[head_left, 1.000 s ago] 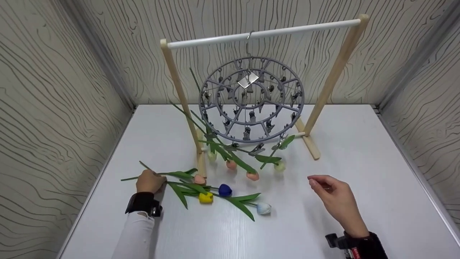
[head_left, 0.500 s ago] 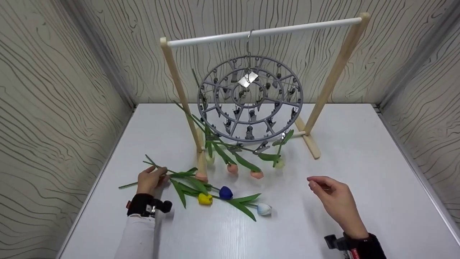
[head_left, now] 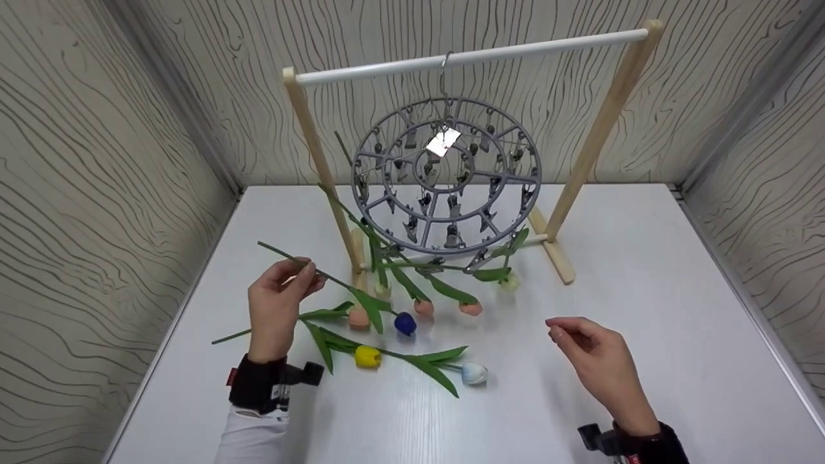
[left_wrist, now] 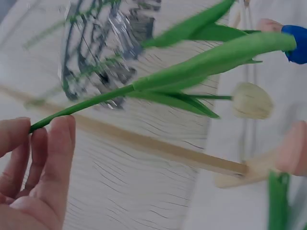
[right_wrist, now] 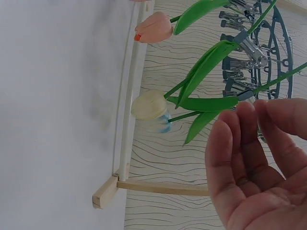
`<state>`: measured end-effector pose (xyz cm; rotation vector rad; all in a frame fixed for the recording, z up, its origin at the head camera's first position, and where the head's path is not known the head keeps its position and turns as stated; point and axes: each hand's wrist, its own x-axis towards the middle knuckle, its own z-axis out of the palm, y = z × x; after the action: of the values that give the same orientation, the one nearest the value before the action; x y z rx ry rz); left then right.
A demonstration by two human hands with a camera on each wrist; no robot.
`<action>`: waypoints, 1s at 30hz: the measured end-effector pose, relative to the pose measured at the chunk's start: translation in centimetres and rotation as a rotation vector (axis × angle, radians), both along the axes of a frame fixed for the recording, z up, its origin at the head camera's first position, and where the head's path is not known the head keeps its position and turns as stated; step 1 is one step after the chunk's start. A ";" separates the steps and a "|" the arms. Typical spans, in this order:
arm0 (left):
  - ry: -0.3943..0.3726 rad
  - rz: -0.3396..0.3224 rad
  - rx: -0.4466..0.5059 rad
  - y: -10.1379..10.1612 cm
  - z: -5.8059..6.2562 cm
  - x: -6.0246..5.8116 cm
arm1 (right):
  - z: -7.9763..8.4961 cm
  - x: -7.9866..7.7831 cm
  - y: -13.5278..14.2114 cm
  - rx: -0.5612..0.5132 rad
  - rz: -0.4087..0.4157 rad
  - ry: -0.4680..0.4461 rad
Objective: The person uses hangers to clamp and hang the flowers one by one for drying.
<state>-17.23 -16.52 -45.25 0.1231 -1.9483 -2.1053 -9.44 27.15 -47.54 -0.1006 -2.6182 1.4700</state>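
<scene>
My left hand [head_left: 277, 306] pinches the green stem of a dark blue artificial tulip [head_left: 405, 323] between thumb and fingers, raised over the table. In the left wrist view that stem [left_wrist: 91, 103] slants up from the fingertips, its long leaf partly covering the blue bloom [left_wrist: 296, 44]. My right hand [head_left: 596, 361] is held above the table's right side with nothing in it, fingers loosely bent. Below the blue tulip lie a peach tulip [head_left: 359, 318], a yellow tulip [head_left: 368, 356] and a pale blue-and-white tulip [head_left: 474, 373].
A round grey clip hanger [head_left: 446, 248] hangs by its hook from the white rod [head_left: 541, 51] of a wooden stand [head_left: 596, 142]. Several tulips hang from its clips, among them a peach one [head_left: 470, 309] and a cream one [head_left: 508, 282]. Patterned walls [head_left: 77, 212] enclose the table.
My left hand has lifted the blue tulip by its stem off the other tulips on the table. The hanger has turned slightly with its tulips. The right hand has hardly moved.
</scene>
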 end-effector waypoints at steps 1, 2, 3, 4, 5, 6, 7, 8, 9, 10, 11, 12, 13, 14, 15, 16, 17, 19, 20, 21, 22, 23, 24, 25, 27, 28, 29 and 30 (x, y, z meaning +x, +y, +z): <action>0.038 -0.001 -0.032 0.4 0.7 0.4 | 0.1 0.1 -0.2 0.004 0.001 0.013; 0.075 0.001 -0.064 0.8 1.4 0.8 | 0.3 0.2 -0.4 0.011 0.001 0.027; 0.109 0.001 -0.098 1.1 2.0 1.3 | 0.4 0.3 -0.6 0.020 0.003 0.044; 0.137 0.000 -0.132 1.4 2.5 1.7 | 0.5 0.4 -0.8 0.028 0.006 0.060; 0.163 -0.001 -0.162 1.8 3.1 2.2 | 0.6 0.4 -1.1 0.036 0.011 0.078; 0.189 -0.007 -0.187 2.1 3.6 2.6 | 0.7 0.5 -1.4 0.043 0.018 0.098; 0.216 -0.014 -0.207 2.4 4.0 3.0 | 0.9 0.6 -1.7 0.051 0.028 0.113; 0.240 -0.024 -0.221 2.7 4.4 3.4 | 1.0 0.7 -2.0 0.053 0.038 0.128; 0.261 -0.035 -0.231 3.0 4.8 3.7 | 1.1 0.7 -2.4 0.053 0.050 0.138; 0.279 -0.050 -0.236 3.3 5.1 4.0 | 1.2 0.8 -2.7 0.051 0.062 0.146; 0.295 -0.066 -0.238 3.6 5.4 4.3 | 1.4 0.9 -3.1 0.050 0.075 0.150; 0.308 -0.087 -0.238 4.0 5.7 4.5 | 1.5 1.0 -3.6 0.046 0.087 0.155; 0.315 -0.106 -0.235 4.3 5.8 4.7 | 1.7 1.1 -4.0 0.041 0.098 0.154; 0.320 -0.126 -0.234 4.7 5.9 4.9 | 1.8 1.2 -4.5 0.033 0.111 0.154; 0.327 -0.148 -0.231 5.1 6.0 5.0 | 1.8 1.2 -5.0 0.029 0.122 0.155; 0.333 -0.171 -0.227 5.5 6.1 5.1 | 1.8 1.2 -5.5 0.026 0.134 0.155; 0.339 -0.190 -0.227 5.9 6.1 5.2 | 1.9 1.2 -6.0 0.024 0.148 0.157; 0.357 -0.227 -0.226 6.8 6.1 5.2 | 1.8 1.2 -7.0 0.023 0.184 0.169; 0.372 -0.244 -0.226 7.2 6.1 5.3 | 1.7 1.1 -7.4 0.025 0.205 0.183; 0.387 -0.265 -0.216 7.6 6.1 5.3 | 1.6 1.0 -7.9 0.029 0.223 0.200; 0.399 -0.283 -0.207 8.0 6.1 5.3 | 1.6 1.0 -8.3 0.031 0.242 0.212; 0.413 -0.299 -0.198 8.3 6.1 5.3 | 1.5 0.9 -8.6 0.029 0.258 0.226; 0.424 -0.316 -0.184 8.7 6.1 5.3 | 1.5 0.8 -8.9 0.028 0.271 0.238; 0.434 -0.332 -0.171 9.1 6.1 5.3 | 1.4 0.8 -9.2 0.027 0.281 0.247; 0.454 -0.361 -0.153 9.9 6.1 5.3 | 1.4 0.7 -9.7 0.016 0.294 0.249; 0.463 -0.369 -0.158 10.3 6.1 5.3 | 1.4 0.7 -9.8 0.012 0.299 0.249; 0.472 -0.375 -0.163 10.6 6.1 5.3 | 1.4 0.6 -10.0 0.008 0.306 0.252; 0.479 -0.383 -0.167 11.0 6.1 5.3 | 1.4 0.6 -10.1 0.008 0.311 0.259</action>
<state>-11.95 -5.56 -39.14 -0.7694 -1.9352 -1.9221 -8.81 17.04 -46.14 0.4862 -2.5066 1.4444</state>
